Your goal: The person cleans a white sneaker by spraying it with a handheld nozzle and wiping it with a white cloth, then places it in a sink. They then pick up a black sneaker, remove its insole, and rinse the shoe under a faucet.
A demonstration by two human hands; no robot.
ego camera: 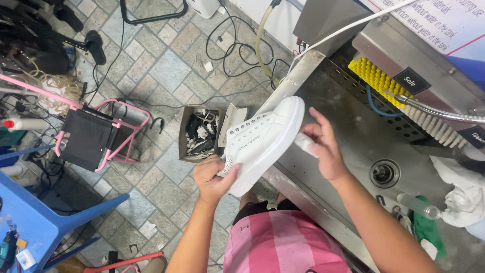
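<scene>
The left hand (213,178) reaches up from the lower frame, fingers curled tight around the heel end of a white sneaker (262,139), which is held tilted, toe up, over the front edge of a steel sink (353,136). The right hand (323,146) extends across the sink, fingers loosely bent, pressing a small white pad (304,144) against the sneaker's sole edge.

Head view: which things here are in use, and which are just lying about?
In use:
left hand holding the white shoe
right hand with a small white piece at the sole
steel sink

Lying about:
cardboard box
pink rack
blue chair
yellow brush
white cloth
</scene>
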